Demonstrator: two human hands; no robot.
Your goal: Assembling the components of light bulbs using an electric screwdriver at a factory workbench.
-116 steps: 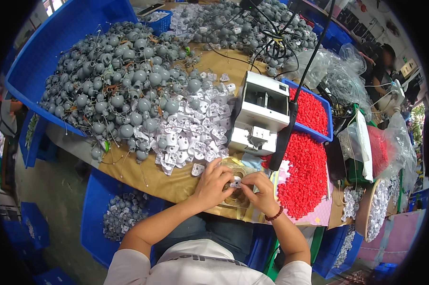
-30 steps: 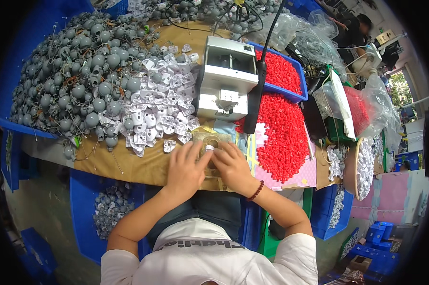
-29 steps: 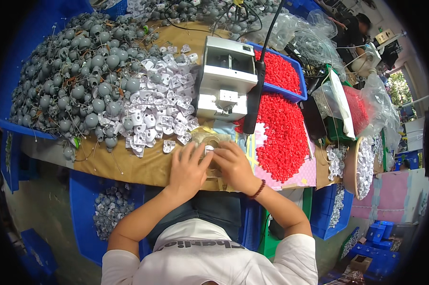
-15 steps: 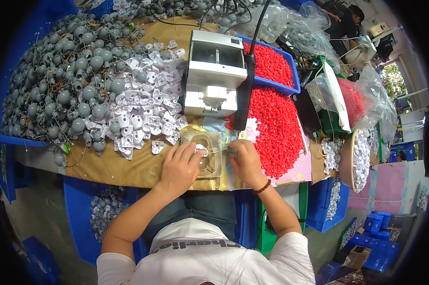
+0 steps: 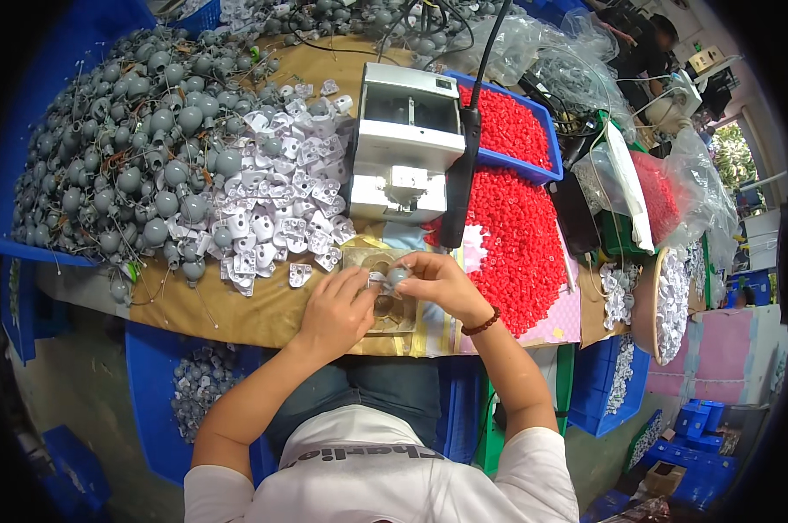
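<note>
My two hands meet over a tan block with round hollows [image 5: 400, 326] at the table's front edge. Between the thumb and fingers of my right hand [image 5: 450, 288] is a grey ball-shaped part [image 5: 397, 276], held above the block. My left hand [image 5: 337, 314] has bent fingers closed at the block's left side, with the tips against a small white plastic piece [image 5: 375, 277]. Those fingers partly hide the piece and the block. Just behind stands a white and grey machine [image 5: 409, 139].
At left lies a large heap of grey ball parts with wires [image 5: 106, 174], beside a pile of white plastic pieces [image 5: 280, 205]. Small red parts [image 5: 518, 253] cover the right side, with a blue tray [image 5: 553, 157] behind them. A black bar [image 5: 463, 192] stands along the machine.
My right hand has moved left and up to my left hand, and the grey ball part now shows in its fingers. The wire stretched between the hands no longer shows. The view has shifted slightly.
</note>
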